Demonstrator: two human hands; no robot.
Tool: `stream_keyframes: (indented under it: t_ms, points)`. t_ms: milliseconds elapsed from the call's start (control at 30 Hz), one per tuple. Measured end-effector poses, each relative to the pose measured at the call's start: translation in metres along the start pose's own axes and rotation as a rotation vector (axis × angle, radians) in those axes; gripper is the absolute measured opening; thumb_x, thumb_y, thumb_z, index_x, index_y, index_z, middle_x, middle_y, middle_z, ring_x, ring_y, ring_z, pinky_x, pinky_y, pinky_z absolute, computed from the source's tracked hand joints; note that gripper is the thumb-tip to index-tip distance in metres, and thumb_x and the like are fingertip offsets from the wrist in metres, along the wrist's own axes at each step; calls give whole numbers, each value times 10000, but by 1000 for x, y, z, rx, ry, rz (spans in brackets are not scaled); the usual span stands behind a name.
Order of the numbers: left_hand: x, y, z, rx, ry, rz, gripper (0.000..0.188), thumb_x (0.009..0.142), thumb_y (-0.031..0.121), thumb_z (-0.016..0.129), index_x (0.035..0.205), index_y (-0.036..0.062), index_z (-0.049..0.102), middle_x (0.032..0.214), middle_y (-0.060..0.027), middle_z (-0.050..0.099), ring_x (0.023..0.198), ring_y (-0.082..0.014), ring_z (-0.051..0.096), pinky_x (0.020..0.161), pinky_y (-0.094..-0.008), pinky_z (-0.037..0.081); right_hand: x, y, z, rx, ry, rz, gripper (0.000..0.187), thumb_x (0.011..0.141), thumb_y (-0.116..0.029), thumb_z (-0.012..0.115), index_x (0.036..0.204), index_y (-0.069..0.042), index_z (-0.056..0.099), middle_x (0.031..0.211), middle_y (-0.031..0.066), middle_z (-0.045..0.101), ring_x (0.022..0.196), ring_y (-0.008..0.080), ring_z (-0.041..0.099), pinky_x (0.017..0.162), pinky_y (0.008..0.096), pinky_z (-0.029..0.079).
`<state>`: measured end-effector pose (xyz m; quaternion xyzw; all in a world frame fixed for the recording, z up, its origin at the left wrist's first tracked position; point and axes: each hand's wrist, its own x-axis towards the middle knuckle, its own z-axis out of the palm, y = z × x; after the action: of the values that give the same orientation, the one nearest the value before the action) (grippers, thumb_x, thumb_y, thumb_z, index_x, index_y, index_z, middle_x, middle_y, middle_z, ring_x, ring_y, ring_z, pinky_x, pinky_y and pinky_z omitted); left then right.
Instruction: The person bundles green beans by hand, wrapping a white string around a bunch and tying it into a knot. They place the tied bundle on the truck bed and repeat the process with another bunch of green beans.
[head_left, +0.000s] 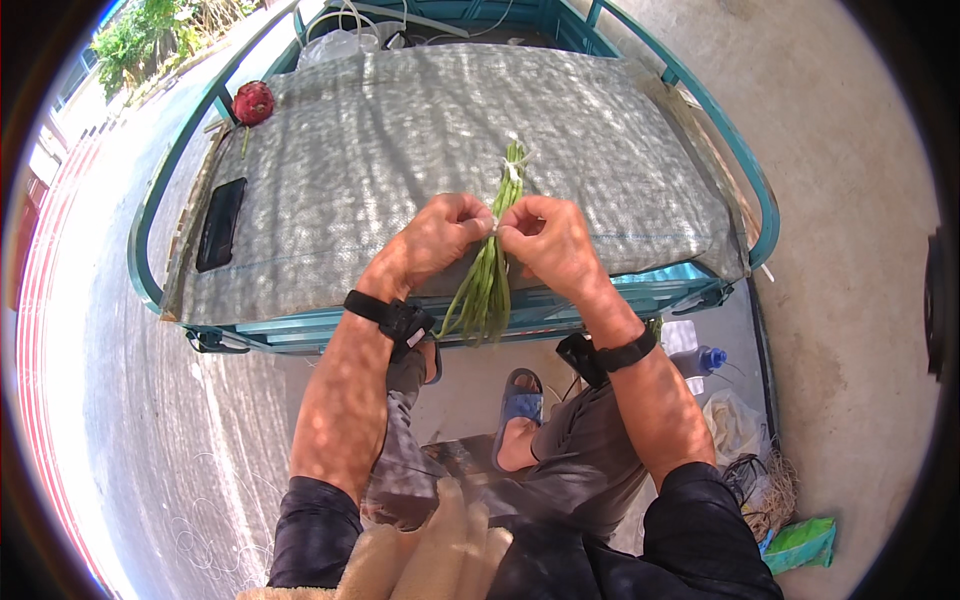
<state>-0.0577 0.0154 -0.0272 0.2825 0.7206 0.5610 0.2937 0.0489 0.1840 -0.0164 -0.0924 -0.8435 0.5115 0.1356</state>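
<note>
Green and slender, a white-tied bundle (485, 290) overhangs the near edge of the grey cloth (370, 140); left hand (440, 235) and right hand (550, 240) pinch closed on its middle, hiding part, strands or tie unclear; red fruit (253, 103) and black phone (221, 225) sit leftward, well apart.

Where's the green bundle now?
Head view, near the middle: the green bundle is between the left hand and right hand, its lower end past the near edge of the grey sheet.

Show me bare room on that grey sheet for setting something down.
Bare: between the black phone and left hand, and from the right hand to the right teal rail. Crowded: the front middle, around the green bundle.
</note>
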Motion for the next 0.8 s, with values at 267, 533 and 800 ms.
stream_keyframes:
  t_ms: [267, 533, 800]
  points:
    - [0, 1, 1, 40, -6, 6, 218, 969, 226, 682, 1016, 13, 687, 897, 12, 648, 822, -74, 559, 727, -257, 477, 1, 1, -4, 172, -37, 177, 187, 867, -150, 746, 852, 34, 713, 719, 46, 670, 590, 105, 637, 492, 268, 548]
    - [-2, 2, 4, 1, 18, 0, 208, 959, 190, 718, 1007, -12, 696, 904, -11, 667, 830, -84, 576, 738, -266, 489, 3, 11, 2, 234, -38, 296, 259, 856, -223, 779, 848, 24, 706, 713, 22, 647, 586, 87, 597, 478, 261, 515]
    - [-3, 8, 5, 10, 22, -23, 179, 948, 170, 734, 983, -3, 702, 819, 15, 642, 729, -69, 543, 645, -250, 449, 7, 13, -4, 386, -104, 378, 259, 839, -266, 813, 849, -34, 698, 699, -17, 584, 587, 87, 551, 500, 269, 512]
